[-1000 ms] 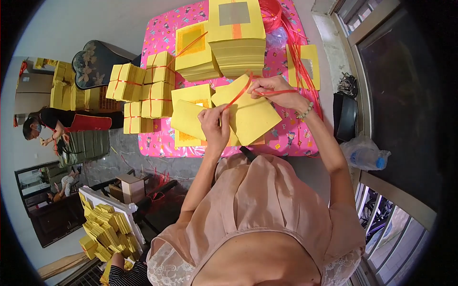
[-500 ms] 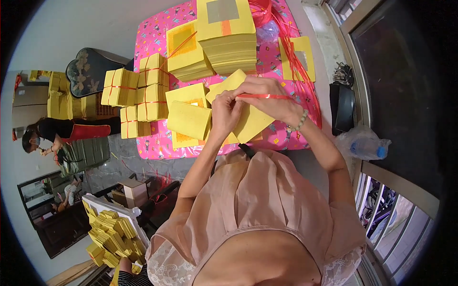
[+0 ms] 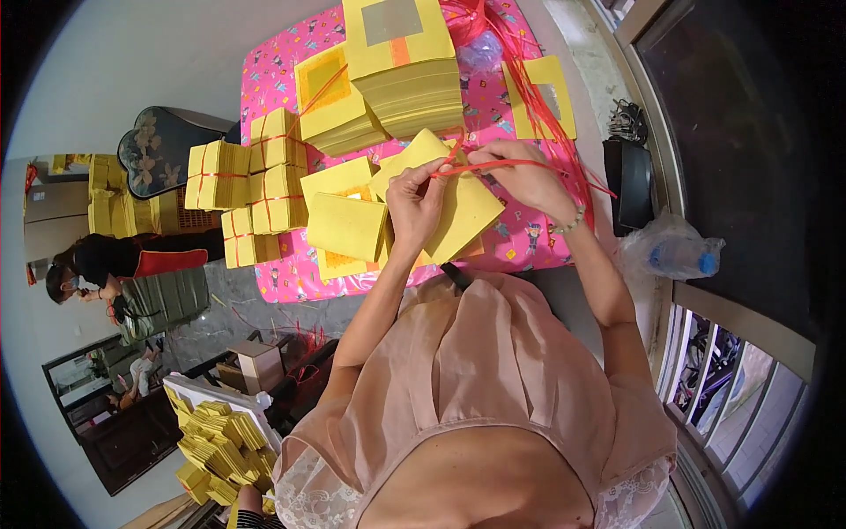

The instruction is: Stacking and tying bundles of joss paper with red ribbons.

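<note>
Both hands pinch a red string [image 3: 493, 166] drawn taut above a yellow paper bundle [image 3: 458, 207] on the pink tabletop [image 3: 529, 247]. The left hand [image 3: 414, 198] grips one end with closed fingers; the right hand [image 3: 529, 176] holds the other, just beside it. Tied bundles [image 3: 256, 189] lie well to the left hand's left, tall paper stacks [image 3: 414, 84] beyond both hands, loose red strings [image 3: 529, 88] beyond the right.

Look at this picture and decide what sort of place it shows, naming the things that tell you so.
Probably a home used as a small workshop for bundling paper. A table with a pink patterned cloth bears tall stacks of yellow paper and tied bundles. Both hands hold red string over one bundle. A window grille stands alongside.
</note>
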Available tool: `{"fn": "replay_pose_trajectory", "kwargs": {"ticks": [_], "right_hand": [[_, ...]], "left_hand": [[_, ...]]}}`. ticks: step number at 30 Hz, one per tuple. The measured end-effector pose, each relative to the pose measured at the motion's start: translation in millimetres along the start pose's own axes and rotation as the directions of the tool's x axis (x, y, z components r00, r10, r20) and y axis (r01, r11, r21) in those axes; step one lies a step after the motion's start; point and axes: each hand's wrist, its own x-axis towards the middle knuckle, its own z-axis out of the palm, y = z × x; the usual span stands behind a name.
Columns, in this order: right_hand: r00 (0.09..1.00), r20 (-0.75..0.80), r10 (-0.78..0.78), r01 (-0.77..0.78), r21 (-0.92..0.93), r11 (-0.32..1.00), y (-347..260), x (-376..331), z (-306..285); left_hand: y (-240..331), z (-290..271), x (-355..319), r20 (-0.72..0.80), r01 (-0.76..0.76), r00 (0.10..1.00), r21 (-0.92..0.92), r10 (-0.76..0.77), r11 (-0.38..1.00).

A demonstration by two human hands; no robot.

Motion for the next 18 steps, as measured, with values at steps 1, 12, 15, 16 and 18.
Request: {"fn": "replay_pose_trajectory", "kwargs": {"ticks": [1, 12, 15, 16, 18], "right_hand": [[1.000, 0.018, 0.008, -0.011, 0.164, 0.986, 0.8, 1.3, 6.5], [0.968, -0.231, 0.100, 0.060, 0.598, 0.799, 29.4, 18.3, 60.8], [0.946, -0.302, 0.121, 0.047, 0.495, 0.868, 36.4, 14.8, 67.0], [0.946, -0.301, 0.122, 0.045, 0.495, 0.868, 41.9, 15.5, 70.8], [0.927, -0.355, 0.122, 0.033, 0.401, 0.915, 54.3, 20.2, 79.0]], "left_hand": [[2.2, 1.2, -0.4, 0.006, -0.001, 1.000, -0.001, 0.001, 1.000], [25.3, -10.4, -8.6, 0.032, -0.063, 0.998, 0.026, 0.062, 0.998], [19.6, -26.0, -7.2, 0.194, -0.413, 0.907, 0.246, 0.373, 0.877], [16.5, -27.9, -8.5, 0.194, -0.411, 0.908, 0.245, 0.371, 0.878], [9.4, -31.0, -11.7, 0.257, -0.443, 0.891, 0.302, 0.375, 0.844]]}}
